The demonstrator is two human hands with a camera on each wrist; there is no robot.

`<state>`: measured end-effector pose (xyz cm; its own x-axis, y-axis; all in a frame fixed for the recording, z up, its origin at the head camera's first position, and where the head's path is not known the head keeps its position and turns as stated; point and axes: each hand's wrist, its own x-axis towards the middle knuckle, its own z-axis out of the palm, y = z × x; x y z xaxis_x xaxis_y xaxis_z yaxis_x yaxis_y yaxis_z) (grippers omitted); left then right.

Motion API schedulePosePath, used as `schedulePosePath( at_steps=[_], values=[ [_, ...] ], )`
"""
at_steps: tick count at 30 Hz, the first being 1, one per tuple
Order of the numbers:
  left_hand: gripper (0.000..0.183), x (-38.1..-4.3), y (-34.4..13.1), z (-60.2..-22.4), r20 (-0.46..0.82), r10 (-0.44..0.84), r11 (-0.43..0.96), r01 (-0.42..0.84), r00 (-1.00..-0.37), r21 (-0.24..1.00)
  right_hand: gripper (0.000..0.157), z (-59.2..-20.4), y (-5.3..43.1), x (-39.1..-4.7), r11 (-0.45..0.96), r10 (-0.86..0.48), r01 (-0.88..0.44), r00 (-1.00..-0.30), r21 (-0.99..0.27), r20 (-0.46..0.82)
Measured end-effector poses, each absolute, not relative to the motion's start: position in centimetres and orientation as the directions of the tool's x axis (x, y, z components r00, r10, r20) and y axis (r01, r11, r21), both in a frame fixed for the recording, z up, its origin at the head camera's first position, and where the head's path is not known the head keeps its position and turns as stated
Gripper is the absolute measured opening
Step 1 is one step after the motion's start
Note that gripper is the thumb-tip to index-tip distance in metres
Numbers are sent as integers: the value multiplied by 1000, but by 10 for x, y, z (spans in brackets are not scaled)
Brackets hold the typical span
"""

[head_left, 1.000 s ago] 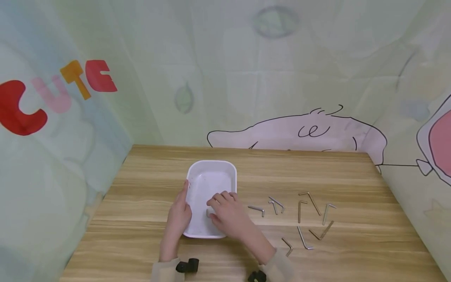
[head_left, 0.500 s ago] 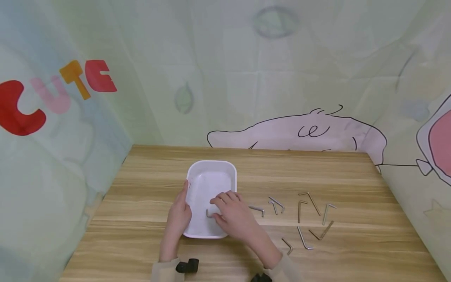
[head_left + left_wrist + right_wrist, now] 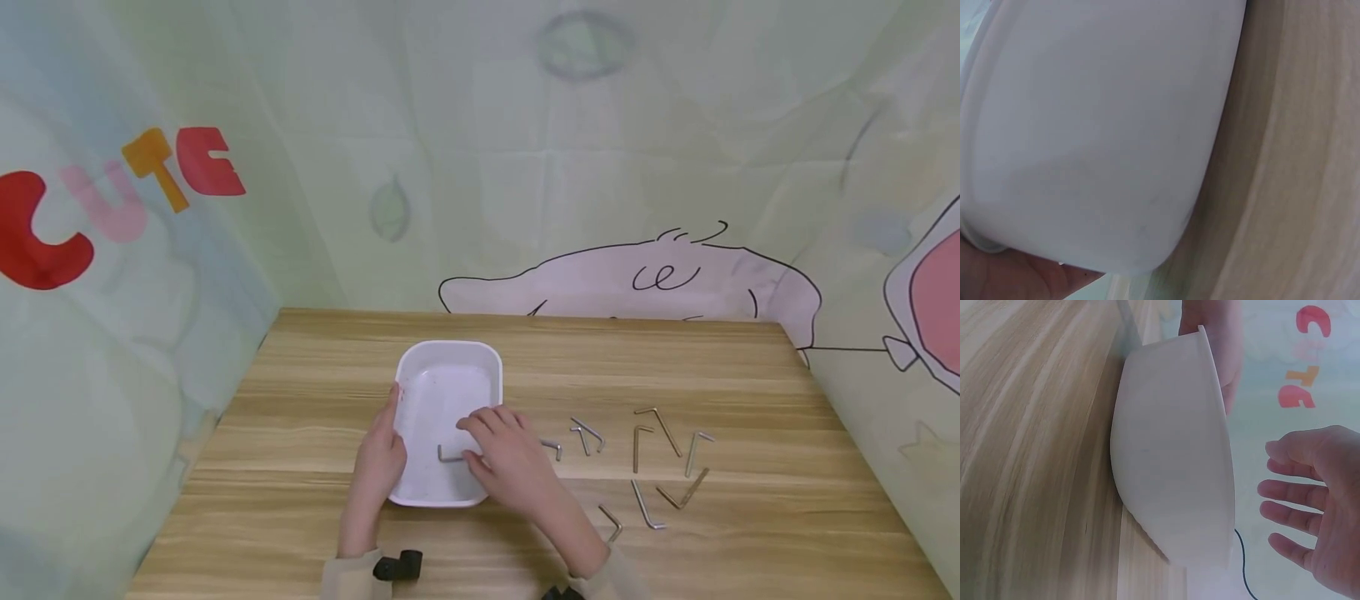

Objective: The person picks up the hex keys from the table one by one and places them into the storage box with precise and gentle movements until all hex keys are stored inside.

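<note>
My left hand (image 3: pixel 381 457) grips the left rim of a white tray (image 3: pixel 405 358), and part of that hand shows at the lower left in the left wrist view. Inside the tray lies a silver L-shaped hex key (image 3: pixel 450 457), its right end hidden by my right hand (image 3: pixel 506 458). That hand hovers over the tray's right side with loosely bent fingers. In the right wrist view, the right hand's fingers (image 3: pixel 1291 494) stand apart with nothing between them, away from the tray's wall (image 3: pixel 1172 444).
On the wooden table (image 3: pixel 337 333), several silver and brass-coloured hex keys lie scattered right of the tray, among them a silver one (image 3: pixel 647 507) and a brass-coloured one (image 3: pixel 682 492). A printed cloth (image 3: pixel 480 167) hangs behind and beside the table.
My right hand has drawn back to the right from the hex key in the tray, so more of the key shows. The left hand and the tray have stayed in place.
</note>
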<state>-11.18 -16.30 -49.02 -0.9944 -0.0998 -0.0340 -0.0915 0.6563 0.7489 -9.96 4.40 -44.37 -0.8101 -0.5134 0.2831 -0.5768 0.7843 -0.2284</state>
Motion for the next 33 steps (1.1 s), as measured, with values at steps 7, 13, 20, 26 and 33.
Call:
schedulePosePath(
  at_steps=[7,13,20,26,33],
  values=[
    [64,-113,-164,-491,-47,-100,652,-101,-994,752,32,-444,48,-97,781,-497,-576,-807,-241,319],
    [64,-113,-163,-491,-44,-105,653,-103,-993,750,33,-444,51,-95,784,-483,-560,-821,-266,305],
    [64,-111,-163,-490,-23,-102,661,-85,-995,746,34,-446,58,-93,791,-449,-532,-841,-303,304],
    [64,-112,-163,-490,-20,-104,660,-84,-994,747,35,-449,66,-96,794,-425,-525,-840,-307,338],
    [64,-113,-163,-491,-37,-103,649,-96,-994,755,33,-451,76,-100,797,-404,-517,-840,-312,362]
  ],
)
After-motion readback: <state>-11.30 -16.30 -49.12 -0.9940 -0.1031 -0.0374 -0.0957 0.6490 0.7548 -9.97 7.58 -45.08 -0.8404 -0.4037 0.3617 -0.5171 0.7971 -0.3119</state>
